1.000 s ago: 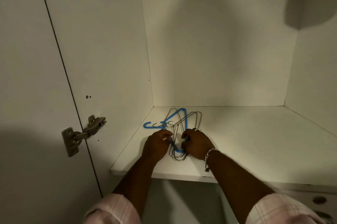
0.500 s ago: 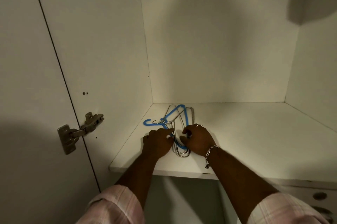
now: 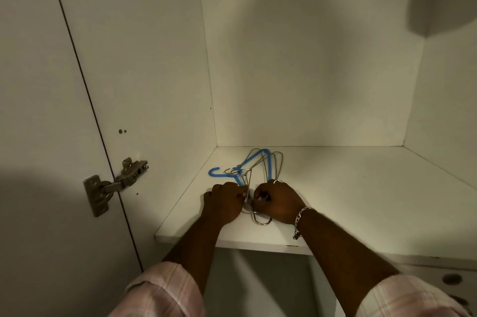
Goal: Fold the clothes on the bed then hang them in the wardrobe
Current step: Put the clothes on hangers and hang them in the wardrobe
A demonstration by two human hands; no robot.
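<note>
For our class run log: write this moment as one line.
scene: white wardrobe shelf | items: blue plastic hanger, silver wire hangers | left hand: grips hangers | right hand: grips hangers | phase: sorting hangers

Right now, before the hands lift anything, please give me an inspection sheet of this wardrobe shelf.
Surface: white wardrobe shelf, flat, lit from the front.
Job's things: blue plastic hanger tangled with thin silver wire hangers, lying flat near the shelf's left rear corner; no clothes seen.
Clutter: nothing seen.
Hands: left hand and right hand side by side at the near end of the bundle, fingers curled on the wires; silver chain bracelet on the right wrist.
Cables: nothing seen.
Surroundings: white wardrobe walls; metal door hinge at left; pale checked sleeves.
</note>
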